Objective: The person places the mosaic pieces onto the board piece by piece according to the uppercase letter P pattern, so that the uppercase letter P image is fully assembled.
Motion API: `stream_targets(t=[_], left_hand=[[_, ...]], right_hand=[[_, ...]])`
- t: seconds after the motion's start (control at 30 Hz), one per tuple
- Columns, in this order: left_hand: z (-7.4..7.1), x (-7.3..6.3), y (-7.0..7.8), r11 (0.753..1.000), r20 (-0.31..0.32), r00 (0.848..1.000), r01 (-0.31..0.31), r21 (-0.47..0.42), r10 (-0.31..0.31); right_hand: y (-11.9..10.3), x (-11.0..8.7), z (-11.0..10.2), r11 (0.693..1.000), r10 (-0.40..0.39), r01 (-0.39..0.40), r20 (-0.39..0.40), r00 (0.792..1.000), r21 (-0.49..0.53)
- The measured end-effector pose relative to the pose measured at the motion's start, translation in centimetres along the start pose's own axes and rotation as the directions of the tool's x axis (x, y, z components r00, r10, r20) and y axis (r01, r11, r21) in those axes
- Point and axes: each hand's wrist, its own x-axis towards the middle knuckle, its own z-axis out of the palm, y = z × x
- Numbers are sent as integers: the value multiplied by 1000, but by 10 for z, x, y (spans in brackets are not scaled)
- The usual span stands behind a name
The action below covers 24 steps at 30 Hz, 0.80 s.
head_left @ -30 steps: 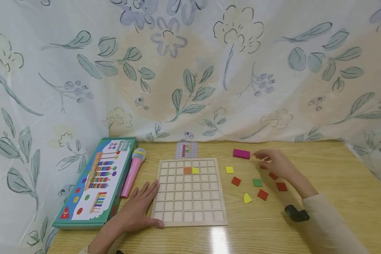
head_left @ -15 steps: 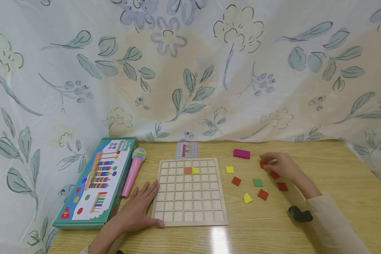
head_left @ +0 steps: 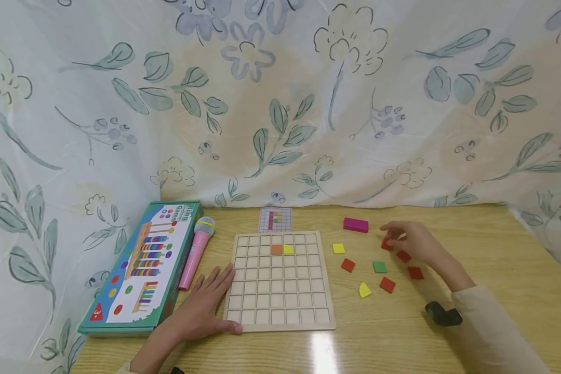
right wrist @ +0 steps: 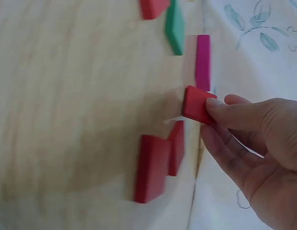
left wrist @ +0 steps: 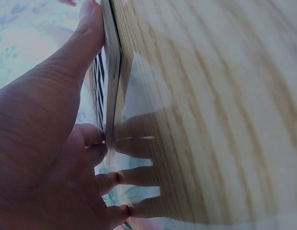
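Observation:
My right hand (head_left: pixel 413 242) pinches a small red square tile (right wrist: pixel 196 104) between thumb and fingers, as the right wrist view shows. Below that hand lie more red tiles (right wrist: pixel 152 167) on the table. My left hand (head_left: pixel 203 306) rests with fingers stretched out along the left side of a wooden grid board (head_left: pixel 262 328), its thumb at the near left corner. In the left wrist view the thumb (left wrist: pixel 88 28) lies against the board's edge (left wrist: pixel 111 62). An orange square (head_left: pixel 277 250) and a yellow quarter-circle (head_left: pixel 288 250) sit side by side in the board's cells.
Right of the board lie a yellow square (head_left: pixel 338 249), a green square (head_left: pixel 379 267), another yellow quarter-circle (head_left: pixel 364 290) and a magenta bar (head_left: pixel 356 225). A pattern card (head_left: pixel 275 220) lies behind the board. Leftward are a pink toy microphone (head_left: pixel 198 254) and a game box (head_left: pixel 142 270).
My right hand has shifted slightly right from beside the magenta bar and taken hold of a red tile. The left hand has stayed at the board's side.

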Motion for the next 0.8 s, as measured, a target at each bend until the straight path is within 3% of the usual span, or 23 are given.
stream_targets(t=[0.5,0.8], left_hand=[[0,-2,0,1000,-2,1000,7,1,-7],[-1,-1,1,1000,5,1000,14,-4,-14]], right_hand=[[-31,10,-3,997,-65,64,13,998,48],[-51,27,11,996,-56,52,54,997,71]])
